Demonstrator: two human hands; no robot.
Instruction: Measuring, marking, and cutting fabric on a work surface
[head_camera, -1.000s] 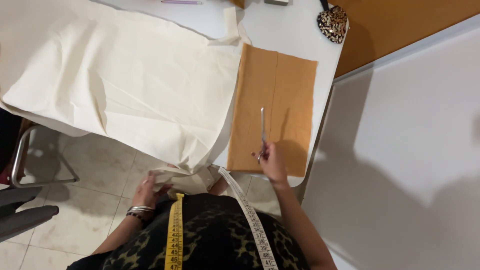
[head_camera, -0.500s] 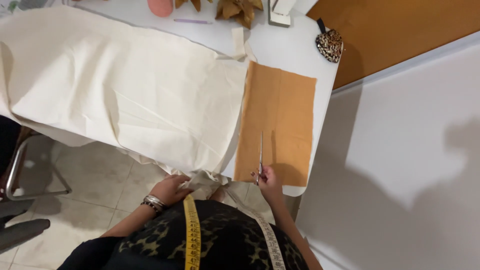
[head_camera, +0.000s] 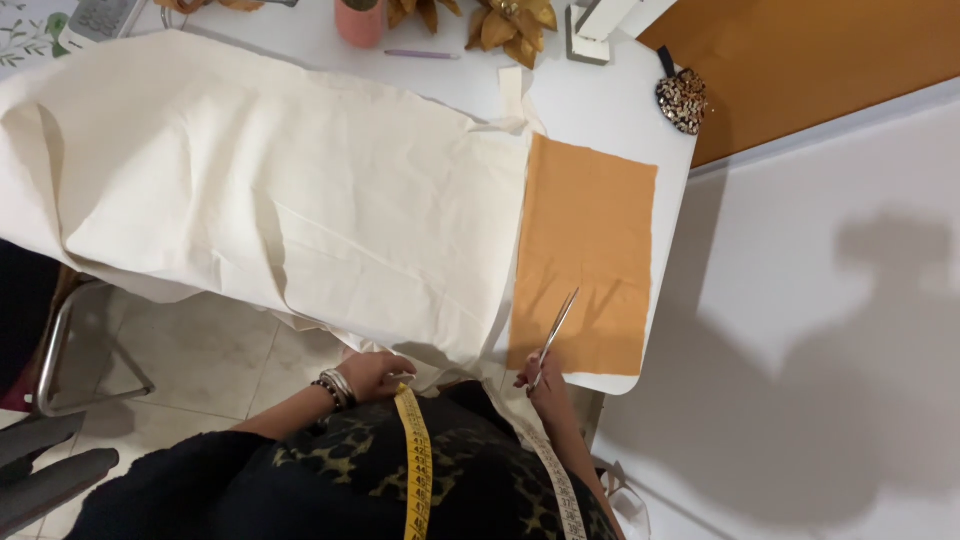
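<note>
Right grip (head_camera: 540, 385) holds scissors (head_camera: 556, 335) (table edge (head_camera: 600, 385)).

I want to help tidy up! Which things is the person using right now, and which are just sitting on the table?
In use:
- scissors in the right hand
- orange sheet under the scissors
- cream cloth, its hanging edge at the left hand

Just lying about:
- pink cup
- purple pen
- dried golden leaves
- spotted heart-shaped thing

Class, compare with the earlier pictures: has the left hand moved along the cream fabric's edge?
Yes. The left hand has shifted right along the cream fabric, closer to the orange sheet.
</note>
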